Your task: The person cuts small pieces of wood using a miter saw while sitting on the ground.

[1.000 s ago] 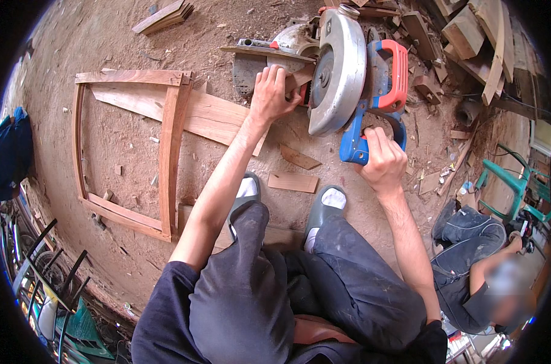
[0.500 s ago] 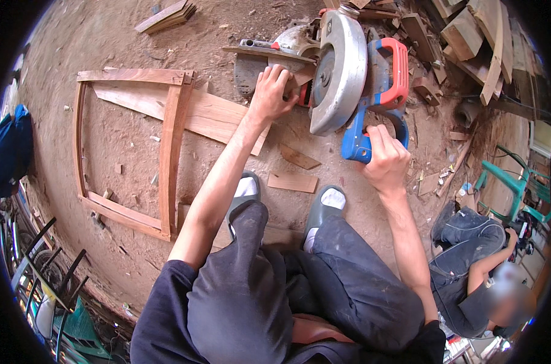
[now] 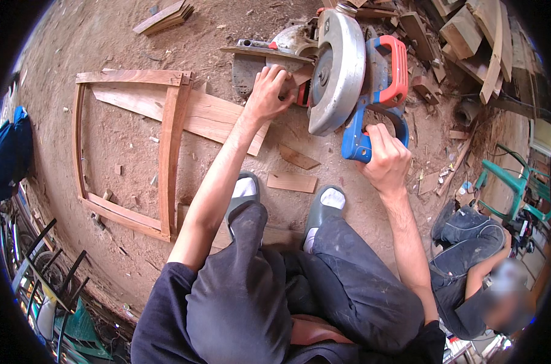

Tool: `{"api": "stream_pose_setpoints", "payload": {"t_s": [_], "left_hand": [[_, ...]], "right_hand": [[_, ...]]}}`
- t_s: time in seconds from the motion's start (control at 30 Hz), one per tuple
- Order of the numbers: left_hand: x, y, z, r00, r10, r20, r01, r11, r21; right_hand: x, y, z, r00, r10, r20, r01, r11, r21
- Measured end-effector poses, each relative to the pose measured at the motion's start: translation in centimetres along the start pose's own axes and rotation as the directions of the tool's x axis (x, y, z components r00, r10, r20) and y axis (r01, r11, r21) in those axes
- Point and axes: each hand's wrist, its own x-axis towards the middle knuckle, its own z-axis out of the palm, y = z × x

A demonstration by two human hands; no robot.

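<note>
A mitre saw with a silver blade guard, blue body and red carrying handle stands on the dirt floor ahead of me. My right hand is closed around its blue rear handle. Just left of the blade guard, my left hand has its fingers curled over a short brown piece of wood at the saw's metal fence. The hand hides much of that piece. The saw head is low, and the guard hides where the blade meets the wood.
A rectangular wooden frame lies to the left, overlapping a wide board. Offcuts lie near my feet. Stacked timber fills the far right. At the lower right a person sits near a green plastic chair.
Both my hands stay in place on the saw and the wood. The person at the right has shifted their arm and head slightly.
</note>
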Motion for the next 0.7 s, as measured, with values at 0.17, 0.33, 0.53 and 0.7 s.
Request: {"api": "stream_pose_setpoints", "payload": {"t_s": [0.17,0.33,0.53,0.7], "left_hand": [[0.26,-0.02,-0.07,0.999,-0.014,0.038,0.014,1.0,-0.008],[0.22,-0.33,-0.21,0.999,0.016,0.045,-0.015,1.0,-0.026],[0.09,-0.17,-0.17,0.999,-0.023,0.047,0.023,1.0,-0.004],[0.21,-0.17,-0.41,0.999,-0.003,0.052,0.005,0.999,-0.033]], "right_hand": [[-0.48,0.52,0.49,1.0,0.03,0.002,-0.03,0.999,0.013],[-0.47,0.46,0.47,1.0,0.028,0.001,-0.028,0.999,0.021],[0.01,-0.01,0.03,1.0,0.004,-0.028,-0.003,1.0,0.017],[-0.32,0.26,0.21,0.999,0.029,0.02,-0.03,0.999,0.031]]}}
